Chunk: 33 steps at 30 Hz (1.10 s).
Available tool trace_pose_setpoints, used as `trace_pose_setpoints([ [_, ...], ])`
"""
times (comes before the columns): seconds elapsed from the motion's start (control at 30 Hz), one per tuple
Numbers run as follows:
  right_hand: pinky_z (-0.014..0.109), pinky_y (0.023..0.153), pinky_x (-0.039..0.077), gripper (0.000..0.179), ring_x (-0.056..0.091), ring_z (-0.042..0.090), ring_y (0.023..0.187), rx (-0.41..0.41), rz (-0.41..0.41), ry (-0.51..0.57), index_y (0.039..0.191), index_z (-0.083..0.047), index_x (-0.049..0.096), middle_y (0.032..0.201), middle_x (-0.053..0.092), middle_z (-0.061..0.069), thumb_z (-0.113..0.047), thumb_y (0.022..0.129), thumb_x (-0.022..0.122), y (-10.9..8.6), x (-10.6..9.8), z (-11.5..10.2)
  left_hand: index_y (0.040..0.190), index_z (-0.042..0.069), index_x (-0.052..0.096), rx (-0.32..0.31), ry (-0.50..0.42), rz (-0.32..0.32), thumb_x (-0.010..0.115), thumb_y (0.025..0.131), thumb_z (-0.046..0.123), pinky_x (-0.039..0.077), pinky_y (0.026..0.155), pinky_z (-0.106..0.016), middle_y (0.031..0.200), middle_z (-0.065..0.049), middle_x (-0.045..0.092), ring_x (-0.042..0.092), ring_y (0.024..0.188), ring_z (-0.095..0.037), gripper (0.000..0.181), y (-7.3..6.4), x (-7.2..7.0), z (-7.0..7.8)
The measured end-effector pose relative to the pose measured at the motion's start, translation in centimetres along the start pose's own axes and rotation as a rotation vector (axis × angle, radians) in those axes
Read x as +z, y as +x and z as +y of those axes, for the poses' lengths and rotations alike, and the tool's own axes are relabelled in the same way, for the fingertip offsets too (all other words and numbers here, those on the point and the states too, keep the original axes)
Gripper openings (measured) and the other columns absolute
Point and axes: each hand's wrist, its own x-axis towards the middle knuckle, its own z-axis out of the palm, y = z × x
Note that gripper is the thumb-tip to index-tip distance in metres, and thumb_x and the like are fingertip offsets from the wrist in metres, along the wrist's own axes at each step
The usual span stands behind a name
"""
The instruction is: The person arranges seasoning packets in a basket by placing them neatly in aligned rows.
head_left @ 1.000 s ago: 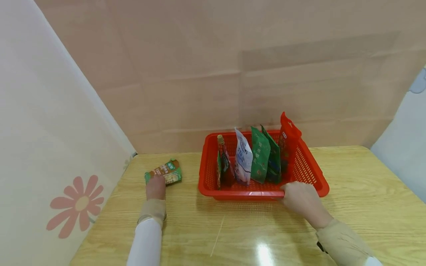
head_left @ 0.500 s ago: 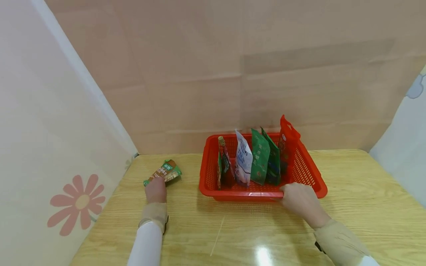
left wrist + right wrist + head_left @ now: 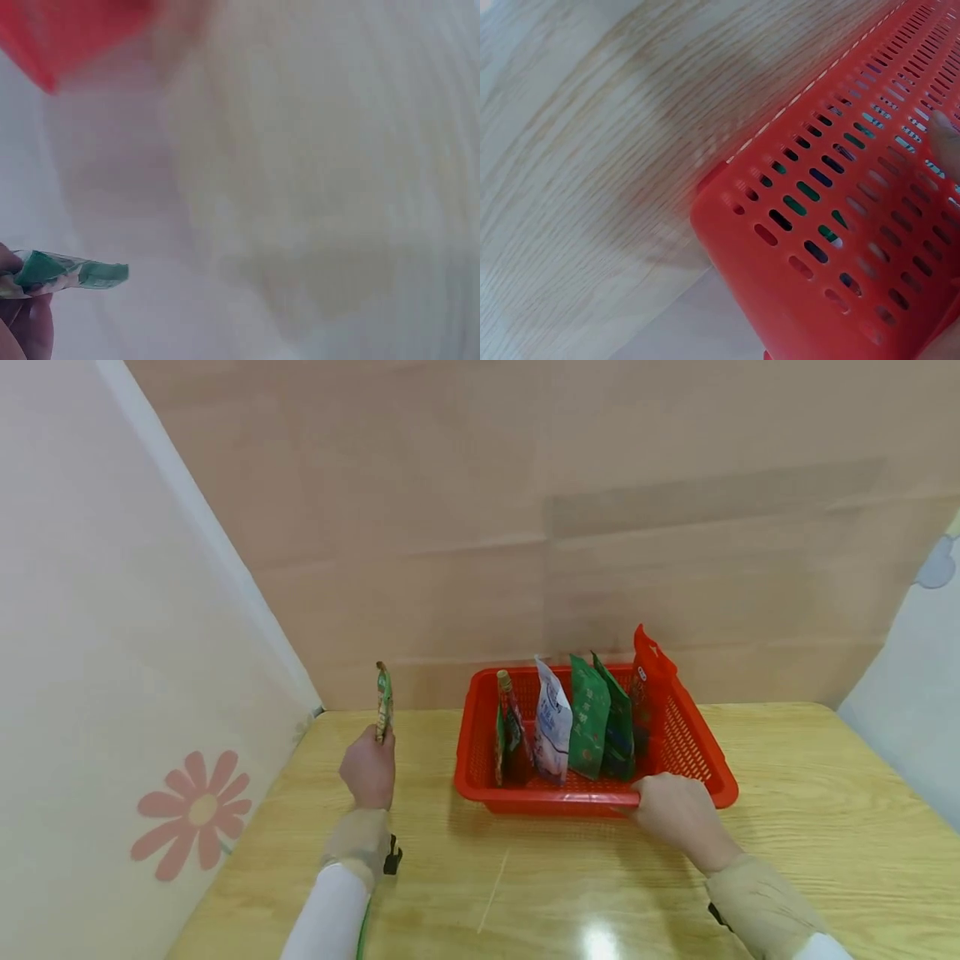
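My left hand (image 3: 369,770) pinches a small green and brown snack packet (image 3: 384,703), raised off the table and seen edge-on in the head view. In the left wrist view the packet (image 3: 71,272) sticks out from between the thumb and fingers. With my right hand (image 3: 678,814) I grip the near rim of a red plastic basket (image 3: 555,800). A thumb (image 3: 946,142) lies against the slotted basket wall (image 3: 795,247) in the right wrist view. Inside the basket stand a white pouch (image 3: 552,722), green pouches (image 3: 589,717), a red bag (image 3: 651,681) and a bottle (image 3: 516,727).
The basket sits on a wooden table (image 3: 435,877) close to a paper-covered back wall (image 3: 420,568). A pale side panel with a pink flower (image 3: 201,810) borders the table's left edge. Another pale panel (image 3: 918,693) stands at the right.
My left hand has lifted the packet off the table and turned it upright, moving slightly right and farther away. The right hand keeps its hold on the basket rim.
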Motion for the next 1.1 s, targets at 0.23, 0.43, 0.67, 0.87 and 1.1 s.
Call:
trace_pose_setpoints([
  [0.23,0.03,0.042,0.036,0.027,0.041,0.013,0.046,-0.002,-0.02,0.01,0.057,-0.018,0.057,0.049,0.046,-0.005,-0.024,0.079,0.071,0.2,0.0,0.2,0.08,-0.002,0.071,-0.096,-0.402,0.027,0.067,0.088,0.019,0.039,0.048,-0.027,0.068,-0.019,0.07,0.053,0.047,-0.016,0.023,-0.7,-0.5,4.4],
  [0.43,0.031,0.039,0.036,0.032,0.041,0.012,0.043,-0.03,0.049,-0.015,0.052,-0.02,0.051,0.046,0.044,-0.006,-0.021,0.077,0.072,0.0,0.2,0.2,0.08,-0.002,0.071,-0.17,-0.588,-0.017,0.068,0.087,0.017,0.038,0.049,-0.02,0.073,-0.018,0.071,0.046,0.05,-0.003,0.021,-1.4,-0.5,6.4],
  [0.67,0.029,0.041,0.036,0.032,0.039,0.012,0.044,-0.007,0.019,-0.009,0.053,-0.019,0.051,0.047,0.042,-0.006,-0.021,0.078,0.071,-0.1,0.1,0.2,0.082,-0.001,0.071,-0.086,-0.646,-0.048,0.067,0.088,0.022,0.036,0.046,-0.02,0.068,-0.017,0.069,0.043,0.047,-0.004,0.025,-2.5,-0.7,8.4],
  [0.87,0.029,0.041,0.036,0.031,0.04,0.012,0.045,-0.003,0.004,-0.009,0.054,-0.019,0.052,0.048,0.043,-0.006,-0.021,0.078,0.07,0.0,0.1,0.2,0.084,-0.003,0.073,0.129,-0.574,-0.049,0.069,0.086,0.016,0.049,0.051,-0.026,0.074,-0.016,0.073,0.064,0.057,-0.017,0.019,-3.5,-0.7,9.8],
  [1.1,0.029,0.042,0.034,0.03,0.039,0.013,0.045,0.01,-0.012,0.002,0.054,-0.019,0.052,0.048,0.041,-0.006,-0.02,0.078,0.069,0.2,0.1,0.1,0.079,-0.003,0.07,0.291,-0.415,-0.09,0.07,0.084,0.011,0.049,0.046,-0.028,0.066,-0.015,0.07,0.064,0.052,-0.021,0.015,-4.3,0.7,9.9],
])
